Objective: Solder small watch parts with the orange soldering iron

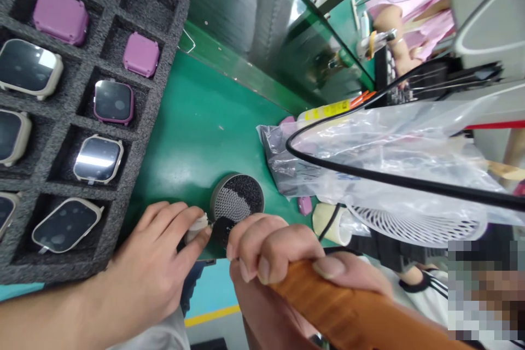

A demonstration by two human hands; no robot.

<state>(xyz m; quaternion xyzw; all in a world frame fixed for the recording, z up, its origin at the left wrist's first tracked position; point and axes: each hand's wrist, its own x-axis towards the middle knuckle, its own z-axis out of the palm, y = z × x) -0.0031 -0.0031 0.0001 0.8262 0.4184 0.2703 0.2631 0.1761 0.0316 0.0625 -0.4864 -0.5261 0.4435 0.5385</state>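
Note:
My left hand (151,262) pinches a small beige watch body (196,228) between thumb and fingers, just off the green bench's near edge. My right hand (279,257) is closed round the orange-brown wooden handle of a brush (348,306); its black bristles (221,228) touch the watch body. Just behind both hands stands a small round tin (237,199) with a dotted grey and black inside.
A black foam tray (135,115) at the left holds several beige and purple watch bodies in its cells. A clear plastic bag (369,147), a black cable (369,175) and a white fan (418,224) crowd the right. Another person in pink (410,5) works at the far right.

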